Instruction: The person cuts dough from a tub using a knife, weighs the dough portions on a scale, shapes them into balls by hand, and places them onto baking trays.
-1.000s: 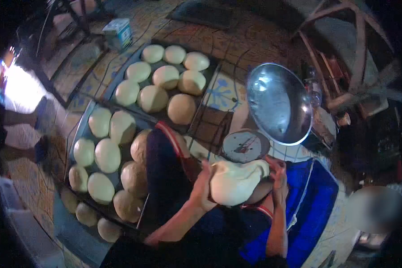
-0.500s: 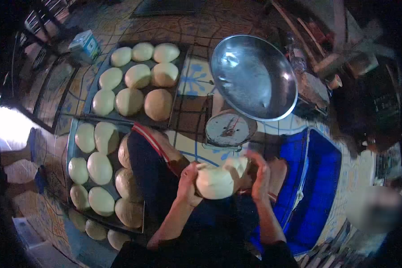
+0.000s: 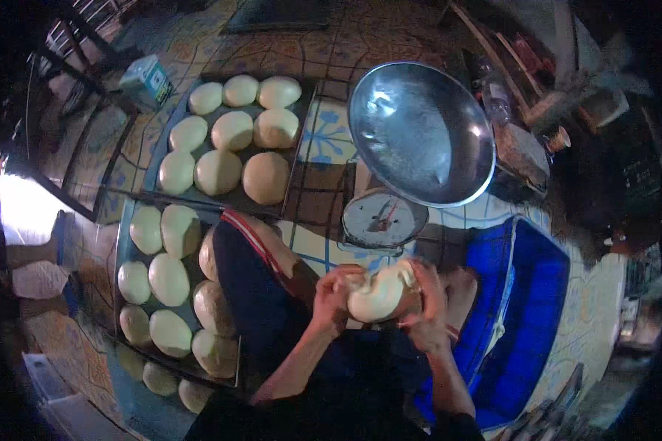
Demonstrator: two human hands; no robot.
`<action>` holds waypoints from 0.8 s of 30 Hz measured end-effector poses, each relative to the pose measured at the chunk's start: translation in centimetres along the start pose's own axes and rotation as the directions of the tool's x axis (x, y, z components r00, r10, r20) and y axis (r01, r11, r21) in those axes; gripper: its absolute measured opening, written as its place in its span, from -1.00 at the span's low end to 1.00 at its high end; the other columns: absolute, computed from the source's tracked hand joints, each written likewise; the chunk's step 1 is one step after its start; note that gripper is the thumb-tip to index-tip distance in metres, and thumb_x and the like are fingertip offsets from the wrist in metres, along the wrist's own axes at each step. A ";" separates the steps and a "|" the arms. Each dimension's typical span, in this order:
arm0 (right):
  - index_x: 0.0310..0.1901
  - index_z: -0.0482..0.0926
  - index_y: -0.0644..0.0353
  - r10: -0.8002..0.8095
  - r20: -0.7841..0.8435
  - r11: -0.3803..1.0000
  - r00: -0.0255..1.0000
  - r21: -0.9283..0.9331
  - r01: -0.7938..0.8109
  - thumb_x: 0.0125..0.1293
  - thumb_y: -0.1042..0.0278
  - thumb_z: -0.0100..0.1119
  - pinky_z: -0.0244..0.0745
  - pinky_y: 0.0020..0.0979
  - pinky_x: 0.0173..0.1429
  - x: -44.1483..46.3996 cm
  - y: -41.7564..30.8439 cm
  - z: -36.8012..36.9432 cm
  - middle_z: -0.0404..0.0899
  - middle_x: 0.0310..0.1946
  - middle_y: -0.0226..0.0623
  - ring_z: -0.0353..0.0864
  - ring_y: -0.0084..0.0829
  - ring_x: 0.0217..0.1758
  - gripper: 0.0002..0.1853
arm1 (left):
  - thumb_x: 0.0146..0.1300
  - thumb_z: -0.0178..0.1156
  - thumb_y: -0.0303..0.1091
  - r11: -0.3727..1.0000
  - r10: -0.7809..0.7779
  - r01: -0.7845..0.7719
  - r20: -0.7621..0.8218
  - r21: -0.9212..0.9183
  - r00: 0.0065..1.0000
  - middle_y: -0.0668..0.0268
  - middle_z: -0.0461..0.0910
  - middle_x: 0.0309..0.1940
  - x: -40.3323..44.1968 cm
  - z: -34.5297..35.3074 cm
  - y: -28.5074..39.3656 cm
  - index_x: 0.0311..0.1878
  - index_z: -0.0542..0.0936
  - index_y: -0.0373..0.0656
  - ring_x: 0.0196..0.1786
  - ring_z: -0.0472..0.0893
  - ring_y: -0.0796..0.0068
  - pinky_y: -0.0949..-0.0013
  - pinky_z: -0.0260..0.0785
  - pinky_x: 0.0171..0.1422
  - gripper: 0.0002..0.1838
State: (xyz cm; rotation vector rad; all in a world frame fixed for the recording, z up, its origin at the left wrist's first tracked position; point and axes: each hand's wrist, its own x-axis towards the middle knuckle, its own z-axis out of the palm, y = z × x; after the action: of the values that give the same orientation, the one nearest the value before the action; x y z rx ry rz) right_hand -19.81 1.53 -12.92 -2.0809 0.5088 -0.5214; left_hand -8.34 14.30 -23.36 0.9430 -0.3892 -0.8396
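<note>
Between my two hands, above my lap, is a pale piece of dough (image 3: 376, 298) with a folded, uneven top. My left hand (image 3: 336, 298) grips its left side with curled fingers. Around its right side wraps my right hand (image 3: 426, 303). Just beyond the dough stands a round dial scale (image 3: 385, 220), and a large shiny metal bowl (image 3: 423, 132) rests on it, tilted. To the left, several smooth dough balls (image 3: 168, 280) lie in rows on a dark tray (image 3: 191, 300). A farther tray (image 3: 297, 140) bears more balls.
A blue crate (image 3: 531, 323) stands to the right of my legs. At the back left is a small carton (image 3: 146, 82). A plastic bottle (image 3: 497, 101) and wooden frame pieces (image 3: 564, 103) are behind the bowl on the right. Another tray with dough balls lies lower left.
The dough has become more compact and rounded as my hands folded it and drew closer together. The camera view has shifted, moving the trays and bowl in the frame.
</note>
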 end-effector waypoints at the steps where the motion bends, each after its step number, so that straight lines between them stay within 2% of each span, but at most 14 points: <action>1: 0.04 0.38 0.27 0.001 -0.110 1.000 0.994 -0.019 -0.003 0.13 -0.16 0.18 0.34 -0.23 0.09 -0.4 -0.6 0.7 0.39 -0.02 -0.12 0.40 -0.25 0.04 -0.35 | 0.29 0.10 -0.10 0.999 0.013 -0.019 0.129 0.044 0.992 0.17 0.45 0.04 0.7 1.2 1.7 0.07 0.44 -0.26 0.06 0.46 0.41 0.33 0.27 0.19 -0.55; 2: -0.07 0.42 0.25 0.002 -0.218 0.999 0.976 -0.036 -0.010 0.11 -0.06 0.26 0.37 -0.28 0.07 -0.8 -1.2 1.4 0.40 -0.04 -0.19 0.41 -0.32 0.02 -0.45 | 0.31 0.06 -0.17 0.986 -0.110 0.082 0.194 0.145 0.975 0.14 0.44 0.07 0.7 3.0 4.2 0.11 0.42 -0.27 0.10 0.42 0.42 0.36 0.21 0.21 -0.58; 4: -0.20 0.46 0.23 0.169 -0.488 0.977 0.856 0.198 -0.080 0.11 0.08 0.30 0.41 -0.30 0.05 -2.1 0.8 2.5 0.45 -0.13 -0.27 0.45 -0.39 -0.02 -0.60 | 0.32 0.05 -0.07 0.953 0.082 -0.116 0.131 0.281 0.988 0.16 0.44 0.06 1.6 4.5 3.5 0.17 0.38 -0.23 0.12 0.43 0.39 0.32 0.22 0.25 -0.51; 5: -0.27 0.46 0.23 0.662 -0.310 0.688 0.683 0.614 -0.388 0.13 0.28 0.27 0.44 -0.35 -0.04 -2.6 2.9 2.2 0.49 -0.36 -0.37 0.50 -0.46 -0.22 -0.75 | 0.31 0.05 -0.04 0.992 0.011 -0.015 0.037 0.122 0.999 0.17 0.44 0.07 1.8 3.6 2.8 0.20 0.35 -0.22 0.13 0.42 0.37 0.29 0.23 0.25 -0.47; 6: -0.35 0.45 0.21 0.647 -0.284 0.618 0.707 0.739 -0.269 0.17 0.27 0.23 0.45 -0.39 -0.13 -1.5 1.4 1.8 0.46 -0.52 -0.49 0.48 -0.55 -0.36 -0.79 | 0.30 0.06 -0.01 0.997 -0.071 0.069 -0.040 -0.043 0.997 0.17 0.43 0.08 2.5 2.3 2.0 0.23 0.32 -0.20 0.15 0.41 0.34 0.26 0.23 0.26 -0.43; 10: -0.25 0.44 0.25 0.589 -0.110 0.625 0.800 0.691 -0.365 0.15 0.20 0.25 0.43 -0.27 -0.06 -1.0 0.5 2.0 0.48 -0.33 -0.37 0.47 -0.46 -0.16 -0.69 | 0.27 0.07 0.05 0.793 -0.225 0.249 0.112 -0.555 0.968 0.16 0.36 0.19 0.8 0.5 1.1 0.33 0.21 -0.14 0.27 0.31 0.25 0.13 0.20 0.31 -0.32; 11: -0.23 0.43 0.26 0.519 -0.118 0.710 0.847 0.612 -0.349 0.15 0.20 0.26 0.42 -0.27 -0.05 -0.3 -0.1 2.2 0.47 -0.29 -0.35 0.45 -0.46 -0.13 -0.67 | 0.30 0.05 0.01 0.827 -0.351 0.301 -0.018 -0.475 0.936 0.17 0.35 0.20 0.3 0.3 0.5 0.35 0.19 -0.13 0.26 0.32 0.29 0.19 0.26 0.25 -0.35; 14: -0.19 0.44 0.29 0.208 -0.142 0.966 0.968 0.185 -0.181 0.13 0.20 0.28 0.38 -0.32 -0.06 0.4 -1.6 2.5 0.47 -0.24 -0.32 0.40 -0.48 -0.11 -0.64 | 0.33 0.02 -0.04 0.984 -0.035 0.008 0.147 0.180 0.988 0.21 0.40 0.12 1.1 1.2 1.2 0.32 0.24 -0.13 0.13 0.43 0.37 0.31 0.37 0.09 -0.42; 16: -0.22 0.46 0.29 0.139 -0.105 0.986 0.985 -0.077 -0.147 0.12 0.21 0.31 0.36 -0.40 -0.09 0.1 -0.9 2.3 0.49 -0.26 -0.33 0.41 -0.52 -0.17 -0.65 | 0.38 -0.06 -0.05 0.972 -0.183 0.173 0.049 0.157 0.982 0.21 0.44 0.03 1.7 2.8 2.3 0.35 0.16 -0.11 0.09 0.43 0.41 0.35 0.35 0.08 -0.43; 17: -0.25 0.47 0.29 0.303 -0.135 0.952 0.943 0.083 -0.294 0.11 0.22 0.31 0.37 -0.42 -0.10 -0.6 -0.4 1.8 0.50 -0.29 -0.35 0.42 -0.53 -0.20 -0.67 | 0.38 -0.07 -0.04 0.923 -0.347 0.358 -0.099 0.138 0.933 0.21 0.44 0.02 2.4 2.5 2.2 0.35 0.15 -0.11 0.09 0.43 0.40 0.34 0.33 0.10 -0.43; 19: -0.40 0.49 0.24 0.535 -0.412 0.828 0.737 0.431 -0.360 0.11 0.24 0.30 0.30 -0.52 -0.23 -0.9 -1.3 3.2 0.48 -0.42 -0.47 0.39 -0.63 -0.35 -0.75 | 0.40 -0.11 -0.01 0.988 -0.145 0.136 -0.130 -0.072 0.981 0.22 0.46 -0.05 2.4 1.4 1.8 0.31 0.16 -0.12 0.01 0.48 0.40 0.33 0.35 0.07 -0.45; 21: -0.38 0.49 0.23 0.575 -0.243 0.754 0.782 0.528 -0.391 0.12 0.20 0.30 0.30 -0.50 -0.21 -1.5 -0.8 2.8 0.47 -0.42 -0.48 0.39 -0.63 -0.33 -0.74 | 0.39 -0.09 -0.01 0.990 -0.138 0.138 0.024 0.026 0.990 0.24 0.50 -0.11 1.8 0.0 -0.1 0.14 0.33 -0.14 -0.15 0.55 0.41 0.34 0.43 -0.07 -0.55; 23: -0.30 0.52 0.25 0.566 -0.171 0.737 0.807 0.544 -0.401 0.14 0.17 0.28 0.33 -0.47 -0.12 -1.3 -1.4 2.9 0.50 -0.37 -0.42 0.43 -0.58 -0.27 -0.70 | 0.39 -0.06 -0.12 0.794 -0.450 0.394 -0.011 -0.463 0.893 0.30 0.54 -0.23 -0.8 1.2 1.9 -0.02 0.47 -0.22 -0.21 0.54 0.48 0.40 0.41 -0.12 -0.65; 24: -0.22 0.54 0.28 0.547 -0.198 0.763 0.813 0.518 -0.387 0.15 0.15 0.26 0.35 -0.44 -0.04 -0.7 -2.2 3.0 0.54 -0.32 -0.36 0.47 -0.53 -0.22 -0.66 | 0.36 -0.02 -0.14 0.853 -0.389 0.363 0.007 -0.374 0.921 0.31 0.54 -0.28 -1.1 0.9 2.0 -0.06 0.49 -0.24 -0.24 0.53 0.50 0.42 0.40 -0.16 -0.66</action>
State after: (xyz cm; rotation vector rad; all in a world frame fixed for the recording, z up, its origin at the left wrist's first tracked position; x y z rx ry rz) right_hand -18.45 5.08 -12.65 -1.3359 0.9866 -0.6250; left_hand -8.65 15.33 -21.13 0.6974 0.0257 -1.1883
